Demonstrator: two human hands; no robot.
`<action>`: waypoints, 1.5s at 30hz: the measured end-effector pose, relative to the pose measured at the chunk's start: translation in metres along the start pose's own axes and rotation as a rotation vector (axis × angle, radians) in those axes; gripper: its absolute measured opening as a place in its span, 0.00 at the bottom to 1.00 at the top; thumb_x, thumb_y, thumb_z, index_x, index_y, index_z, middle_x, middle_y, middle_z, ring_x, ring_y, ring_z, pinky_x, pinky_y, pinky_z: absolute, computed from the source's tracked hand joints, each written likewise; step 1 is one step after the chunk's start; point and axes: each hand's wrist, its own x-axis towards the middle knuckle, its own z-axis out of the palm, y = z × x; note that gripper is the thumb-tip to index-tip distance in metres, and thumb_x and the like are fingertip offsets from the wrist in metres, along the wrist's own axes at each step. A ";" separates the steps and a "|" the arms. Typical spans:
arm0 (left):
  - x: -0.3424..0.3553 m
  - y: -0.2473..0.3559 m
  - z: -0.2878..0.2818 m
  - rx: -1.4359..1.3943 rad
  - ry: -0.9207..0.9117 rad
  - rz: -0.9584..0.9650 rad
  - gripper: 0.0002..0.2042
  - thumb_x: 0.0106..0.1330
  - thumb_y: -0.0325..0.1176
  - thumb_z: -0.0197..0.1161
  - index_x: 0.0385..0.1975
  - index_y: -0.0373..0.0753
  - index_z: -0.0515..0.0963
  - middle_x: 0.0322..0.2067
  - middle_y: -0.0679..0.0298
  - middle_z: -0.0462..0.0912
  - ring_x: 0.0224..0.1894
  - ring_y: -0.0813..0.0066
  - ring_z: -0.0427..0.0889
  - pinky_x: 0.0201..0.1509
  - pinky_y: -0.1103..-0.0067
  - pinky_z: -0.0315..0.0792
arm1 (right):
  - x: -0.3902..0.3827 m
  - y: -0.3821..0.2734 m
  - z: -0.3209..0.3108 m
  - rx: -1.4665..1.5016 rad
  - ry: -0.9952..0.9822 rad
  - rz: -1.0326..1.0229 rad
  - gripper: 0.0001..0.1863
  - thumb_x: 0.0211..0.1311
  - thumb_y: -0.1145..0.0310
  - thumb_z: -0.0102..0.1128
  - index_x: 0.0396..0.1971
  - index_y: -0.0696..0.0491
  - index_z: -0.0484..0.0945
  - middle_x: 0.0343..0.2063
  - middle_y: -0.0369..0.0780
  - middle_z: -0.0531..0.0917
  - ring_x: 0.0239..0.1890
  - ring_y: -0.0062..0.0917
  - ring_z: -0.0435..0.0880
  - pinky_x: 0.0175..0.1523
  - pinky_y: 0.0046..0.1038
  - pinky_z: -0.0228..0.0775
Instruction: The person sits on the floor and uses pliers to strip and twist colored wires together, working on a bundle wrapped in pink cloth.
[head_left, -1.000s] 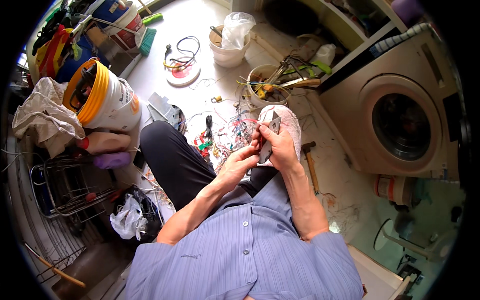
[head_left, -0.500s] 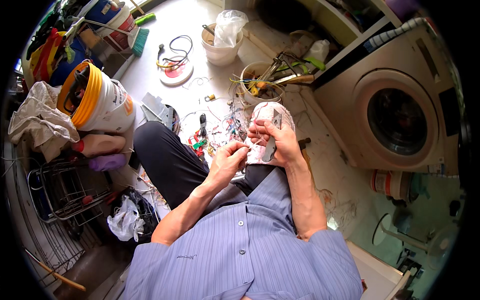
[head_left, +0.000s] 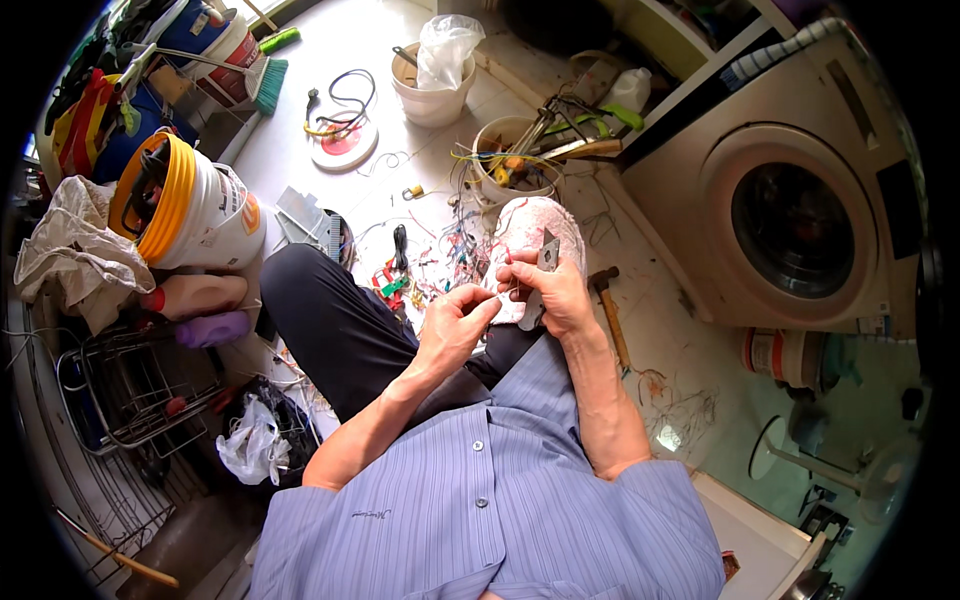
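Moved since the earlier frame: mainly the right hand (head_left: 560,295), its fingers spread half a second ago, now gathered closer to the thumb; almost unchanged at the left hand (head_left: 450,325). On the left, a tight pinch — thumb and forefinger nearly together, apparently with a thin wire (head_left: 504,297) between the tips. Too small to tell its exact kind. On the right, a half-closed grip around a flat metal piece (head_left: 549,252), held against the palm with the upper end sticking out past the thumb; perhaps kept so to leave the fingertips free. Whether also pinching the wire there: cannot tell.

Place of the wire: in the narrow gap between both hands, above the near edge of a pink cloth (head_left: 548,225). Draped over the right leg (head_left: 510,350), probably for protecting the trousers. Ahead on the floor (head_left: 665,340), a loose heap of wire scraps (head_left: 455,245), near enough for reaching. To the right, a hammer (head_left: 615,325) — handle toward the body, convenient for picking up. Farther ahead, a bucket (head_left: 488,188) with tools leaning out, likely too long for it.
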 end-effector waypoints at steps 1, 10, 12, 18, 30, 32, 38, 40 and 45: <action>-0.002 0.004 0.000 0.018 0.002 0.000 0.10 0.72 0.34 0.63 0.38 0.31 0.83 0.28 0.71 0.81 0.30 0.88 0.73 0.34 0.85 0.67 | 0.001 0.001 0.000 -0.045 0.010 -0.019 0.11 0.67 0.71 0.63 0.44 0.63 0.80 0.32 0.44 0.88 0.30 0.25 0.86 0.36 0.24 0.78; -0.001 -0.007 -0.012 -0.081 0.097 0.089 0.11 0.69 0.32 0.65 0.42 0.30 0.85 0.30 0.68 0.85 0.33 0.85 0.77 0.38 0.84 0.71 | -0.003 -0.016 -0.008 -0.100 0.197 -0.108 0.06 0.65 0.73 0.64 0.37 0.60 0.81 0.24 0.39 0.85 0.21 0.17 0.79 0.27 0.18 0.70; -0.001 -0.006 -0.017 -0.129 0.114 0.094 0.11 0.68 0.31 0.65 0.42 0.29 0.85 0.30 0.67 0.85 0.33 0.85 0.78 0.38 0.83 0.72 | 0.000 -0.023 -0.019 -0.130 0.297 -0.195 0.05 0.65 0.74 0.64 0.36 0.59 0.82 0.23 0.38 0.84 0.20 0.16 0.77 0.27 0.18 0.69; 0.001 0.000 -0.035 0.022 0.105 0.149 0.09 0.68 0.29 0.65 0.41 0.29 0.85 0.30 0.67 0.86 0.33 0.85 0.79 0.40 0.83 0.73 | -0.012 -0.050 -0.038 -0.838 0.148 -0.476 0.06 0.62 0.75 0.65 0.38 0.59 0.85 0.29 0.40 0.87 0.29 0.29 0.84 0.37 0.27 0.76; -0.010 0.039 -0.062 0.155 0.071 0.152 0.07 0.67 0.27 0.65 0.40 0.32 0.85 0.29 0.69 0.84 0.32 0.86 0.78 0.38 0.85 0.72 | 0.010 -0.048 0.033 -0.740 -0.468 -0.408 0.05 0.67 0.76 0.60 0.39 0.59 0.83 0.30 0.41 0.86 0.33 0.24 0.84 0.40 0.27 0.75; -0.010 0.043 -0.068 0.148 0.076 0.124 0.07 0.68 0.27 0.65 0.39 0.31 0.85 0.29 0.68 0.85 0.32 0.85 0.79 0.39 0.85 0.73 | 0.009 -0.040 0.034 -0.694 -0.487 -0.356 0.06 0.68 0.73 0.60 0.35 0.58 0.82 0.23 0.39 0.83 0.26 0.24 0.79 0.36 0.27 0.72; -0.014 0.049 -0.079 0.475 0.057 0.352 0.05 0.66 0.27 0.65 0.37 0.34 0.85 0.25 0.60 0.86 0.26 0.80 0.82 0.33 0.81 0.74 | -0.005 -0.041 0.036 -1.010 -0.497 -0.507 0.05 0.65 0.73 0.62 0.33 0.59 0.79 0.25 0.46 0.81 0.29 0.34 0.82 0.36 0.33 0.72; -0.015 0.057 -0.081 0.529 -0.005 0.432 0.04 0.64 0.25 0.65 0.36 0.35 0.85 0.24 0.58 0.85 0.25 0.77 0.84 0.31 0.79 0.75 | -0.010 -0.042 0.032 -1.073 -0.484 -0.602 0.04 0.62 0.77 0.62 0.30 0.59 0.77 0.26 0.47 0.81 0.31 0.42 0.82 0.37 0.35 0.72; -0.022 0.067 -0.087 0.539 -0.058 0.414 0.04 0.64 0.25 0.66 0.36 0.35 0.84 0.24 0.58 0.85 0.26 0.76 0.85 0.32 0.79 0.76 | -0.023 -0.050 0.028 -1.110 -0.497 -0.686 0.04 0.59 0.79 0.62 0.30 0.58 0.75 0.26 0.47 0.79 0.30 0.44 0.80 0.37 0.36 0.71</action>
